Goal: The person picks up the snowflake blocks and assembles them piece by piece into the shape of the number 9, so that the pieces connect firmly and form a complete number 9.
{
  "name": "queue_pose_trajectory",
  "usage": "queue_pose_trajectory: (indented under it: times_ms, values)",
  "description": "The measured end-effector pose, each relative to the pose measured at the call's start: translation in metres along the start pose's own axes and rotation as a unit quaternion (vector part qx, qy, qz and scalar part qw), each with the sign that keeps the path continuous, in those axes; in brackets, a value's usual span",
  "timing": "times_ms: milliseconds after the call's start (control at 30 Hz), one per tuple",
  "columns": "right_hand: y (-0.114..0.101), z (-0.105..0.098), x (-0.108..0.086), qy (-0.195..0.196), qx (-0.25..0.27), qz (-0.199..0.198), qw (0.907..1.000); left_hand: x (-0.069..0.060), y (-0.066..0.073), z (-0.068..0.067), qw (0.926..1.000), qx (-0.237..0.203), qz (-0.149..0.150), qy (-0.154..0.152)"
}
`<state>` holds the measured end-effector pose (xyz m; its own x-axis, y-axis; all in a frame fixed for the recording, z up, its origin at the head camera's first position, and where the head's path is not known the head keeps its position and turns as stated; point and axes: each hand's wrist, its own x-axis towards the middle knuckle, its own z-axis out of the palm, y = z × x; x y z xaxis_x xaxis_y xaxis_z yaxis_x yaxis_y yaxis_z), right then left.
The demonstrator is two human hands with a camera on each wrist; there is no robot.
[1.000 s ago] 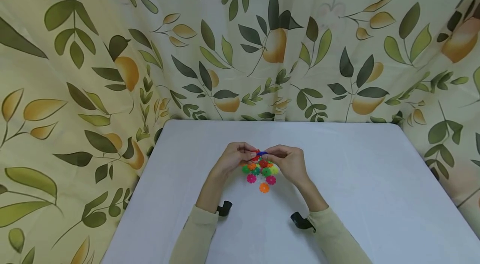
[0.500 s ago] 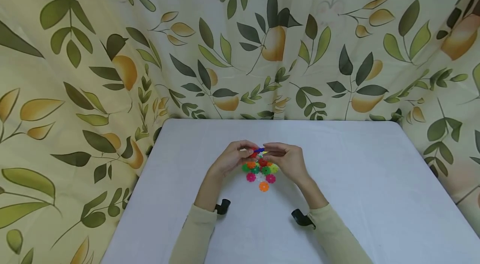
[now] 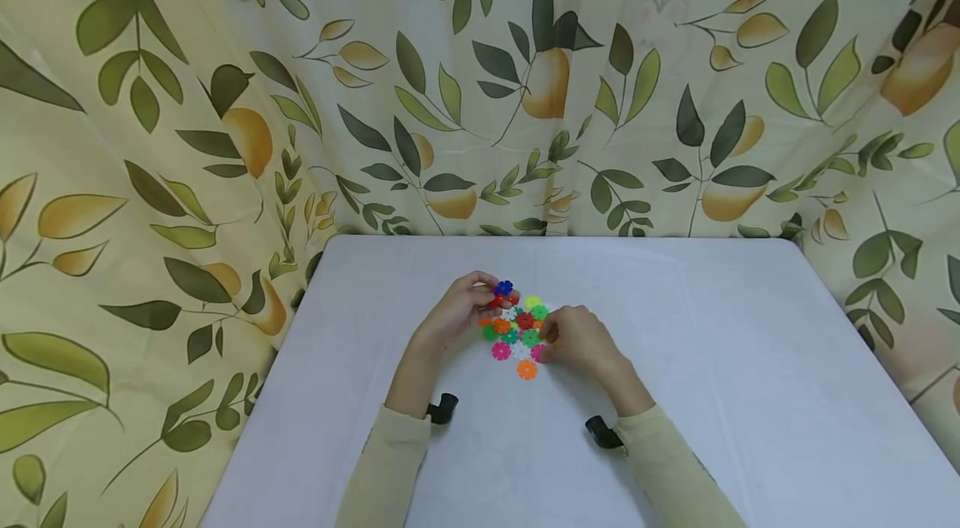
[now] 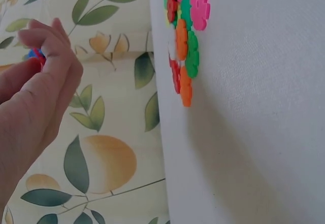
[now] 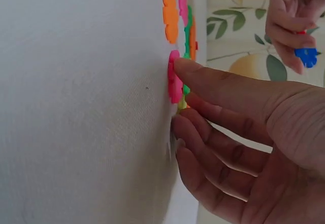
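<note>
My left hand [image 3: 455, 313] is raised just left of the pile and pinches a red flower-shaped plastic disc with a blue flower-shaped disc [image 3: 504, 287] joined to it. The red part is mostly hidden by the fingers; in the right wrist view the blue disc [image 5: 306, 57] sticks out below them. At the pile's right side, my right hand [image 3: 585, 339] is low over the table with loosely bent fingers. Its thumb is at a pink flower-shaped disc [image 5: 174, 79] on the table, and its fingertips are beside the pile. No disc is visibly lifted by it.
Several loose flower discs, among them an orange disc [image 3: 527, 370], a dark red disc [image 3: 524, 320] and a yellow disc [image 3: 532, 302], lie close together on the white table [image 3: 712, 345]. A leaf-patterned curtain [image 3: 600, 95] hangs behind the table's far edge.
My right hand has let go of the blue disc and moved down and right to the pile. My left hand still holds the joined discs, now slightly higher and tilted, with the blue one facing up.
</note>
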<state>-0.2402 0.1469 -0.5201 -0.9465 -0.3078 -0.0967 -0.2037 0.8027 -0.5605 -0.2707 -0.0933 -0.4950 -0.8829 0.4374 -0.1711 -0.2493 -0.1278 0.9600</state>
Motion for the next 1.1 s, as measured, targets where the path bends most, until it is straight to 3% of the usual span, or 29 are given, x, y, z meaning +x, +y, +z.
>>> queue_pose_trajectory:
  times_ms: [233, 633, 800, 900, 967, 1100]
  values:
    - [-0.002, 0.002, -0.002, -0.010, 0.012, -0.006, 0.9999, 0.002, -0.001, 0.001, 0.9994, 0.024, 0.007, -0.023]
    - [0.002, -0.001, -0.003, -0.020, 0.055, -0.002, 0.9983, 0.001, -0.002, 0.004, 0.9968, 0.076, 0.024, -0.011]
    - [0.003, -0.008, -0.002, 0.018, 0.097, -0.003, 0.9951, 0.003, -0.004, 0.003, 0.9967, 0.075, 0.030, -0.004]
    - [0.002, -0.013, -0.003, 0.071, 0.146, -0.003, 0.9867, 0.003, -0.005, 0.003, 0.9968, 0.075, 0.028, -0.005]
    - [0.000, -0.016, -0.003, 0.102, 0.195, -0.002, 0.9756, 0.003, -0.005, 0.003, 0.9970, 0.073, 0.027, -0.008]
    - [-0.005, -0.021, -0.004, 0.138, 0.314, 0.009, 0.9394, 0.004, -0.006, 0.004, 0.9980, 0.057, 0.027, -0.009]
